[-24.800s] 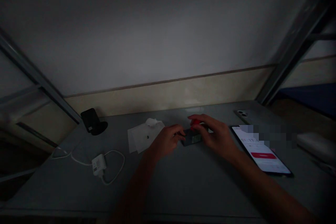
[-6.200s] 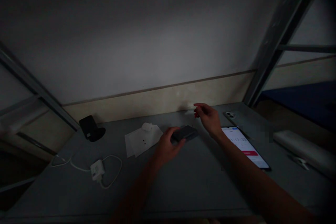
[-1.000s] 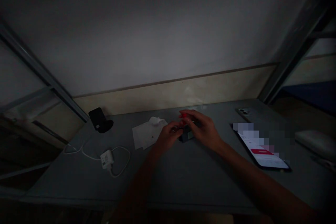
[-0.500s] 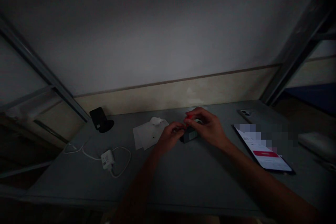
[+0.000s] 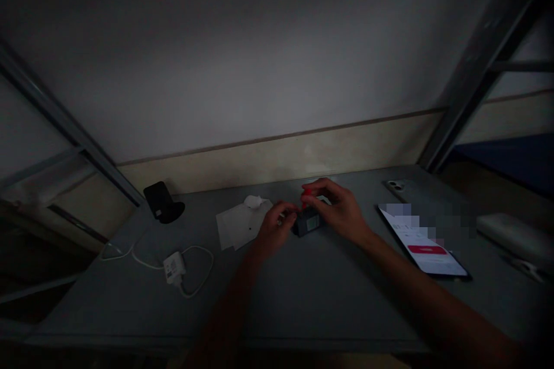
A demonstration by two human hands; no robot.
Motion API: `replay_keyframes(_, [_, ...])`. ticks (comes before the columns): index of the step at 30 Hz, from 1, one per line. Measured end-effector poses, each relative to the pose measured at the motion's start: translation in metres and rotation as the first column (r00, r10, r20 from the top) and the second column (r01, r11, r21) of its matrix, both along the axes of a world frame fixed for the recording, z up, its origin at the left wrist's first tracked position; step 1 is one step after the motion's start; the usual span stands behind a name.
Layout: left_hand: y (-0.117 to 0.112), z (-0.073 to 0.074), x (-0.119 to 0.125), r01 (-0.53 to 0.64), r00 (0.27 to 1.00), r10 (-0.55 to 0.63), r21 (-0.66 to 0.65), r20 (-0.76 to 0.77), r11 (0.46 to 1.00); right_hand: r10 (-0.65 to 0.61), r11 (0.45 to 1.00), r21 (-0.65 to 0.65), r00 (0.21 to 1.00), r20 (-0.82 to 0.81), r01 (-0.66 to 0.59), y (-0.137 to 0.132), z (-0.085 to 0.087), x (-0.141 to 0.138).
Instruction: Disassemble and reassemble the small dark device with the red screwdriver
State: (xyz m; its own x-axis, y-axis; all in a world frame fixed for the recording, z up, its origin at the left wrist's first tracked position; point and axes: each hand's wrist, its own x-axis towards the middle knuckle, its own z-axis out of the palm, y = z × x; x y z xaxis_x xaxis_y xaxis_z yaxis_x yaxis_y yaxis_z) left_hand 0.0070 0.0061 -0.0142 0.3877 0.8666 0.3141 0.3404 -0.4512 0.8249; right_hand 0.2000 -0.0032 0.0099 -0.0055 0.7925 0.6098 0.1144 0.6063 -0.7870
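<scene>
In dim light a small dark box-shaped device [image 5: 306, 222] lies on the grey table [image 5: 303, 300], between my two hands. My left hand [image 5: 274, 229] is curled against its left end, fingers closed on it. My right hand [image 5: 340, 210] hovers over its right side, fingers pinched round a small red-handled tool [image 5: 306, 195] that points down at the device's top. The tool's tip is hidden by my fingers.
White paper [image 5: 236, 225] with a small white lump [image 5: 253, 202] lies left of my hands. A white charger with cable [image 5: 175, 268] and a black stand [image 5: 162, 202] sit further left. A lit phone [image 5: 426, 245], a second phone [image 5: 396, 185] and a white case [image 5: 513, 233] lie to the right.
My hands stay on the device; the right hand with the red tool has shifted slightly left and down onto it. The view has swung a little.
</scene>
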Motion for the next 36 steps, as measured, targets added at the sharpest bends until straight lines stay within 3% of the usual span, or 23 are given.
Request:
replay_keyframes(4, [0.004, 0.02, -0.041, -0.117, 0.935, 0.191, 0.249, -0.299, 0.961, -0.109, 0.994, -0.032, 0.99, -0.093, 0.107, 0.004, 0.001, 0.004])
replay_keyframes(6, [0.007, 0.025, -0.068, -0.2, 0.829, 0.286, 0.223, -0.48, 0.954, -0.176, 0.984, -0.048, 0.973, -0.151, 0.171, 0.009, 0.001, 0.01])
replay_keyframes(9, [0.01, 0.026, -0.098, -0.253, 0.714, 0.21, 0.034, -0.668, 0.967, -0.238, 0.971, -0.06, 0.95, -0.202, 0.23, 0.018, -0.001, 0.023])
replay_keyframes(11, [0.009, 0.023, -0.108, -0.256, 0.72, 0.146, -0.064, -0.679, 0.965, -0.277, 0.961, -0.068, 0.938, -0.209, 0.269, 0.022, -0.004, 0.029])
replay_keyframes(14, [0.008, 0.023, -0.109, -0.245, 0.749, 0.116, -0.111, -0.652, 0.963, -0.303, 0.953, -0.075, 0.932, -0.2, 0.294, 0.026, -0.008, 0.034])
replay_keyframes(22, [0.004, 0.029, -0.098, -0.254, 0.723, 0.134, -0.081, -0.678, 0.964, -0.277, 0.96, -0.107, 0.935, -0.221, 0.26, 0.026, -0.008, 0.033])
replay_keyframes(31, [0.004, 0.02, -0.091, -0.278, 0.658, 0.183, -0.009, -0.73, 0.961, -0.316, 0.949, -0.081, 0.904, -0.289, 0.306, 0.026, -0.005, 0.036])
replay_keyframes(36, [0.007, 0.025, -0.085, -0.217, 0.79, 0.168, -0.012, -0.59, 0.976, -0.353, 0.935, -0.111, 0.91, -0.219, 0.336, 0.028, -0.007, 0.038])
